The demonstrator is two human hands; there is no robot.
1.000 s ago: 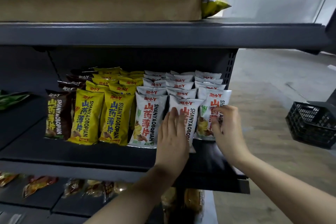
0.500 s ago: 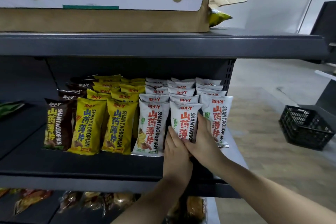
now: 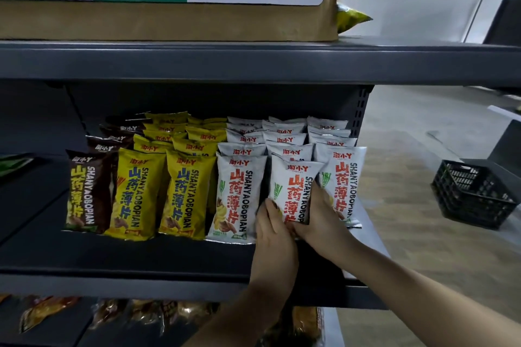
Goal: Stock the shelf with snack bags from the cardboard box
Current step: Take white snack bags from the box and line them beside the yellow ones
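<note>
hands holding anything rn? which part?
Middle white snack bag, front row: right hand grips its lower right edge; left hand presses fingers on the lower left corner.

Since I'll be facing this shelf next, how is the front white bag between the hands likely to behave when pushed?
The white bag looks air-puffed, so probably light and soft-sided rather than stiff. It is tall, narrow and upright, so a push high up may tip it onto the bags behind. Its glossy film likely slides easily on the shelf.
</note>
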